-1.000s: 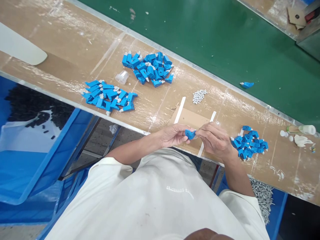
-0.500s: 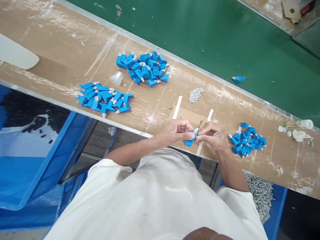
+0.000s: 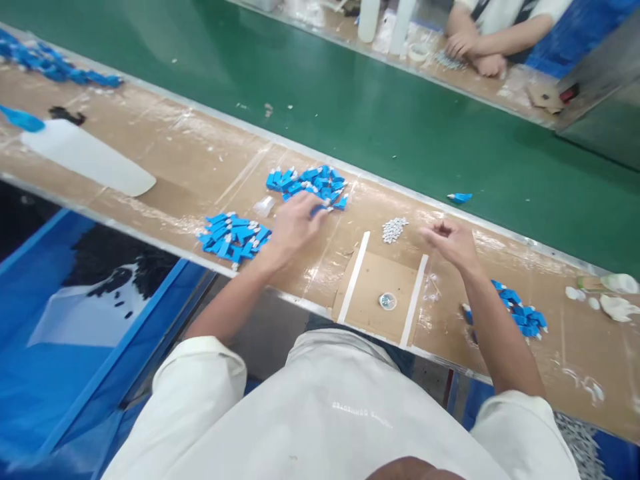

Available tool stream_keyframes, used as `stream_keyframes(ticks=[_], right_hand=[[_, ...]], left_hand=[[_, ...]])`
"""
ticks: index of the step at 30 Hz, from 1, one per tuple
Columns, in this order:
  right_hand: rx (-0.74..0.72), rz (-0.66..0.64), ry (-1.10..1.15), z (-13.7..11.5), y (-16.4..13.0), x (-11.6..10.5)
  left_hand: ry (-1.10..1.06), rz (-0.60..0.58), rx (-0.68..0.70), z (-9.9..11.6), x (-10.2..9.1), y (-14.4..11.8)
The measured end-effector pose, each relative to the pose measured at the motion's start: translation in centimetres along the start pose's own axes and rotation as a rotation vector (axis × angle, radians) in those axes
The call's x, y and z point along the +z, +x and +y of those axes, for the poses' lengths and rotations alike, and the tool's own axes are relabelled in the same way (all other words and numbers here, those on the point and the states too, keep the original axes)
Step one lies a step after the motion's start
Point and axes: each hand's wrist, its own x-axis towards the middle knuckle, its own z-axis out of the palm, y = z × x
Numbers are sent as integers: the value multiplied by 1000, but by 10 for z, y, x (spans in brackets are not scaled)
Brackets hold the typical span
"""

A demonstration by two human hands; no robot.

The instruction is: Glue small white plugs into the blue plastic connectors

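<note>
Blue plastic piece (image 3: 317, 211) sits at the fingertips of our left hand (image 3: 295, 225), just at the near edge of the far blue pile (image 3: 309, 183). Motion blur there; we cannot tell whether the fingers are pinched on the piece or have let it go. The hand lies between that pile and the near blue pile (image 3: 234, 236), with a small clear cup (image 3: 263, 206) just beside it.

Our right hand (image 3: 453, 243) hovers above the table (image 3: 165, 160) with fingers loosely curled, holding nothing we can make out. It is near the heap of small grey pieces (image 3: 394, 229) and above the taped cardboard square (image 3: 380, 283), where a small round cap (image 3: 387, 301) lies alone. A third blue pile (image 3: 520, 312) lies beside the right forearm.

Handling, as we judge it: keep the left fingertips low and come at the pile edge from the near side, so neighbouring pieces are not pushed toward the belt. The clear cup looks light and would tip at a brush.

Edges and room: the table is a narrow strip. The green conveyor belt (image 3: 380, 113) runs along the far side behind a metal rim, with one stray blue piece (image 3: 459, 197) on it. The near edge drops to blue bins (image 3: 75, 347). Open board lies left of the piles as far as the white scoop (image 3: 87, 157). Another person's hands (image 3: 475, 57) rest across the belt, well apart from ours.
</note>
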Motion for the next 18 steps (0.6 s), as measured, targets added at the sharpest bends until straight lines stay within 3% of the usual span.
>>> stream_keyframes(ticks=[3, 5, 11, 14, 18], right_hand=[[55, 243, -436, 16, 55, -24], [73, 283, -604, 25, 81, -35], [51, 6, -896, 49, 122, -42], [-25, -25, -981, 54, 130, -38], [-51, -12, -981, 50, 124, -34]], left_hand=[[182, 52, -42, -18, -10, 33], [236, 92, -93, -28, -16, 48], [339, 314, -311, -83, -57, 85], [345, 244, -399, -105, -64, 109], [213, 34, -348, -95, -46, 138]])
